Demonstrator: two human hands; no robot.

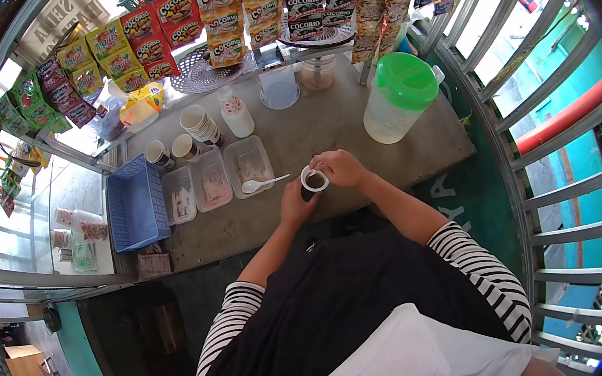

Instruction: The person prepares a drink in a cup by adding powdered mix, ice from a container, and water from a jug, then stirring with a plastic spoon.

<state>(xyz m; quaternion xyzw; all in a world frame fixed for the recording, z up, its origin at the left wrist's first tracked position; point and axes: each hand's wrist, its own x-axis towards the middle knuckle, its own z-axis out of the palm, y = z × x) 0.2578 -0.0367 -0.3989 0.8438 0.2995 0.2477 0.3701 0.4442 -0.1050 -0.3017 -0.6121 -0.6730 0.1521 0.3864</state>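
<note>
The left hand grips the upright paper cup at the bench edge, well in front of the green-lidded jug, while the right hand, fingers closed, touches the cup's rim from directly above.

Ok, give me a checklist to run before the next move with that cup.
1. Cup upright on the counter: ok.
2. Left hand steadying the cup's side: ok.
3. Right hand at the rim; whether it holds anything: cannot tell.
4. White spoon lying free on the counter, close by: ok.
5. Pitcher lid on: ok.
6. Three tubs open beside the cup: ok.
</note>
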